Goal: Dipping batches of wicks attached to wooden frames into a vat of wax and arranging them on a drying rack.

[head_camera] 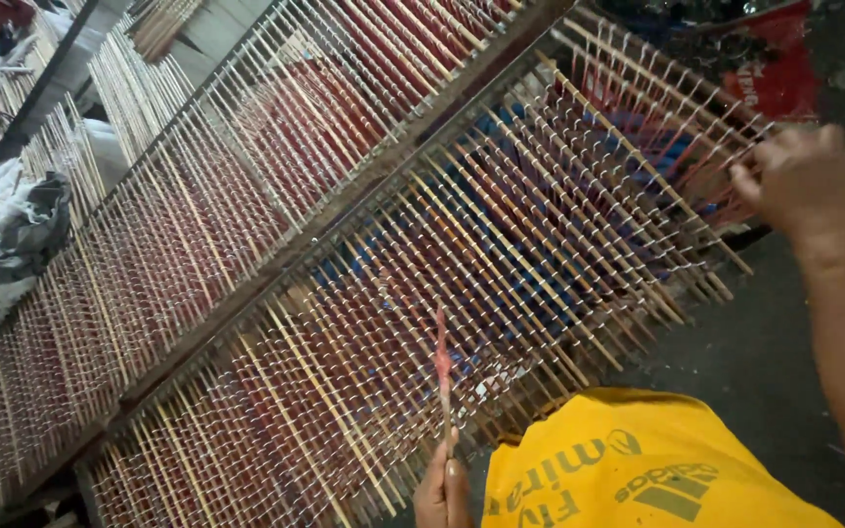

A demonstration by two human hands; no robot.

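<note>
1. Head view: the left hand (444, 489) pinches a thin wooden stick with a red coated tip (442, 367), held upright at the lower edge of the big wooden rack of stick rows and wire (364, 205).
2. The right hand (806, 178) is closed around stick ends at the rack's upper right corner.
3. A yellow shirt (638, 469) shows below.

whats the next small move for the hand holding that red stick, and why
Probably ease the red stick down into a gap in the rack. The left hand pinches its lower end and its tip sits over the sticks, while the right hand grips the rack's far edge.
</note>
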